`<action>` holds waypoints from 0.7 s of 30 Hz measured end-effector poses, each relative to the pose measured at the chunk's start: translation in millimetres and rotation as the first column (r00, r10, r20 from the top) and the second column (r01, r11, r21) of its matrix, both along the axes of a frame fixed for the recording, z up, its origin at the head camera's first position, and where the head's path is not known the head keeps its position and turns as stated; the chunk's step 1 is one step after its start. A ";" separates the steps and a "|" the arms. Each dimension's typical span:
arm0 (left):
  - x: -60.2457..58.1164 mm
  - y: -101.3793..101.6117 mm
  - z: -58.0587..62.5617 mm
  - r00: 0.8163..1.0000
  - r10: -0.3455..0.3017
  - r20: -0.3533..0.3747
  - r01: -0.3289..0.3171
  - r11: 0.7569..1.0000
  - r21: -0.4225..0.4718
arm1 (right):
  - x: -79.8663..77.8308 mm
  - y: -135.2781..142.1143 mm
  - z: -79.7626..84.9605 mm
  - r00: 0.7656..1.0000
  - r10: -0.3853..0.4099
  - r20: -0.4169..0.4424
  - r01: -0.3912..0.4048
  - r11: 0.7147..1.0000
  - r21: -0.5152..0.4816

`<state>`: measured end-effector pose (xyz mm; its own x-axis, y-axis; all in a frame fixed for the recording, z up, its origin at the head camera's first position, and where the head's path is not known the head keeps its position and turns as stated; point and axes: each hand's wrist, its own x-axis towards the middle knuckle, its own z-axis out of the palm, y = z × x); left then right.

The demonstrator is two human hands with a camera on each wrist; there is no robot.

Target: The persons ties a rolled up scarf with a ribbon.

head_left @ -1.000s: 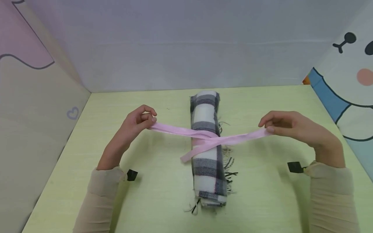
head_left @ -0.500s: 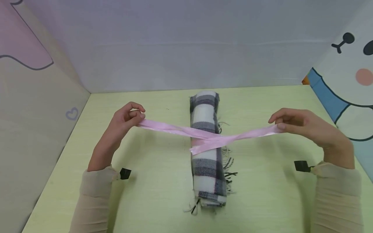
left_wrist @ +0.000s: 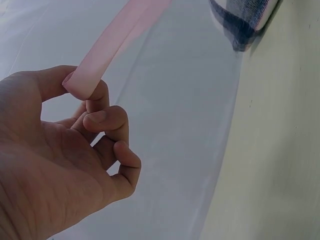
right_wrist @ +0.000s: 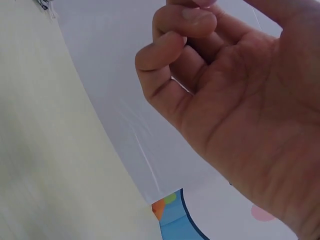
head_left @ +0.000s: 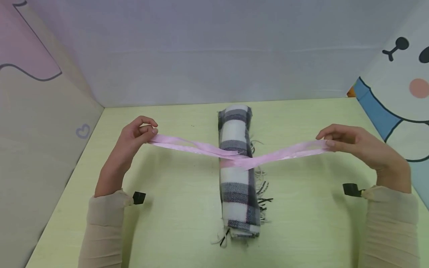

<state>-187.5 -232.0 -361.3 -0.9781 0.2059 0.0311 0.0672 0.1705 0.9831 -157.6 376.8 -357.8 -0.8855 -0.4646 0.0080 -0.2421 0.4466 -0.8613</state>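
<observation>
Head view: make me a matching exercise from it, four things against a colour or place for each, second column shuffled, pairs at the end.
Things
1. ribbon
2. cloth roll
3. fringe
4. table

Colours and places
A. pale yellow-green, the surface underneath
B. loose strands, at the cloth roll's right side
C. pink, crossing over the cloth roll
D. grey and white plaid, lying on the table

Pairs: 1-C; 2-D; 3-B; 4-A

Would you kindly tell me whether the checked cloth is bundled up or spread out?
Bundled up: the checked cloth lies as a long, narrow bundle, fringe showing along one side and pink ribbon across its middle.
</observation>
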 end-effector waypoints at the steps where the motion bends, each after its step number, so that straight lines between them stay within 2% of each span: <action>1: -0.4 -1.8 -0.1 1.000 0.005 0.002 -0.005 1.000 0.003 | -0.5 1.6 -1.5 1.000 0.003 0.005 -0.003 1.000 -0.002; 7: -2.6 -13.9 -1.0 0.999 0.039 0.012 -0.039 0.999 -0.006 | -2.9 11.2 -10.1 0.999 0.022 0.047 -0.022 1.000 -0.009; 11: -3.1 -21.5 -0.8 0.997 0.070 0.028 -0.069 0.997 -0.046 | -3.9 16.4 -13.6 0.998 0.022 0.062 -0.022 1.000 0.004; 15: -2.6 -29.3 -0.8 0.994 0.103 0.040 -0.097 0.986 -0.134 | -4.2 20.4 -15.6 0.996 -0.007 0.087 0.004 0.999 0.033; 18: -2.6 -35.0 -1.4 0.992 0.119 0.046 -0.104 0.962 -0.252 | -3.8 23.2 -16.7 0.993 -0.055 0.108 0.047 0.996 0.076; 21: -2.7 -39.1 -3.0 0.992 0.112 0.066 -0.077 0.917 -0.391 | -3.4 25.0 -18.2 0.989 -0.097 0.110 0.081 0.987 0.139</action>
